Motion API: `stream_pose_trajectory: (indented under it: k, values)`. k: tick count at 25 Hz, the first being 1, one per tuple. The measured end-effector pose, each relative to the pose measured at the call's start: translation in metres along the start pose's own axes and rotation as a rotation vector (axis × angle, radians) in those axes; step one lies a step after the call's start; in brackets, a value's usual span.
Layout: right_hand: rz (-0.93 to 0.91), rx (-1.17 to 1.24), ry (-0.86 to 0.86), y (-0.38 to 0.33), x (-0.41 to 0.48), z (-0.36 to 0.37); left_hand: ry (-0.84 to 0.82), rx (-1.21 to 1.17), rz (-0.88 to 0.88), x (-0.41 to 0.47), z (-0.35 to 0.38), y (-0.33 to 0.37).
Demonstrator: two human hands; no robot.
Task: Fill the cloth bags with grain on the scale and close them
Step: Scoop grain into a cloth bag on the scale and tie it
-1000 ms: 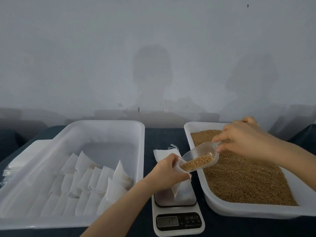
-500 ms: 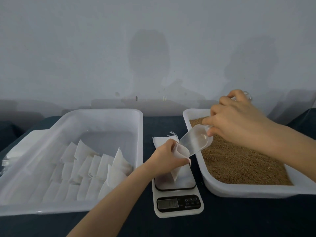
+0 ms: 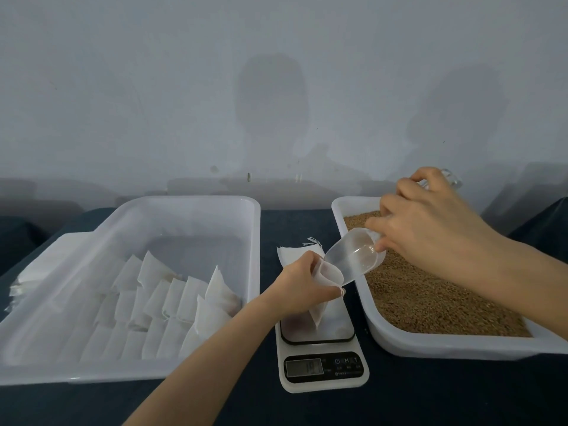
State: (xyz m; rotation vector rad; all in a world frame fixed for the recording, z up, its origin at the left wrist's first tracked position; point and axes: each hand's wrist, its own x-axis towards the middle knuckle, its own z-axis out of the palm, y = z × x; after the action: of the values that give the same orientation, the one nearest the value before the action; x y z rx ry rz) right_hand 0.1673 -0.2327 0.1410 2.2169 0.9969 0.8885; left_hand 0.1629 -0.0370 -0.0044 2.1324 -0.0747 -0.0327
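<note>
My left hand [image 3: 299, 282] grips the open mouth of a small white cloth bag [image 3: 321, 305] that stands on the scale [image 3: 322, 364]. My right hand [image 3: 427, 222] holds the handle of a clear plastic scoop [image 3: 353, 256], tilted steeply down with its lip at the bag's mouth. The scoop looks empty. Brown grain [image 3: 430, 290] fills the white tray [image 3: 430, 345] on the right. The scale's display is lit, but its digits are too blurred to read.
A large white tub [image 3: 196, 207] on the left holds several filled white bags [image 3: 172, 305]. Flat empty bags [image 3: 292, 252] lie behind the scale, and more white cloth lies left of the tub [image 3: 40, 262]. A dark cloth covers the table [image 3: 399, 404].
The scoop came over from the grain tray full, tipped at the bag's mouth and emptied. My right hand rose higher as it tilted. My left hand kept its hold on the bag.
</note>
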Motion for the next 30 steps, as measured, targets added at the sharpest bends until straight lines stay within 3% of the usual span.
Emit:
stream_pose_trajectory:
  k: [6,17,25,27,30]
  values:
    - [-0.004,0.014,0.039,0.000,0.000,0.000,-0.005,-0.009,0.003,0.000,0.000,0.000]
    - [0.000,0.058,-0.071,0.000,0.000,-0.003,0.002,-0.006,0.006,0.000,0.000,-0.001]
    - [0.182,0.161,-0.022,0.028,-0.017,0.005,0.022,0.000,-0.007,-0.001,-0.001,-0.003]
    - [0.283,0.153,-0.108,0.041,-0.029,0.017,0.023,0.014,0.001,-0.001,-0.001,-0.002]
    - [0.348,0.007,-0.388,0.050,-0.046,0.047,0.017,0.013,0.006,-0.001,-0.001,-0.002]
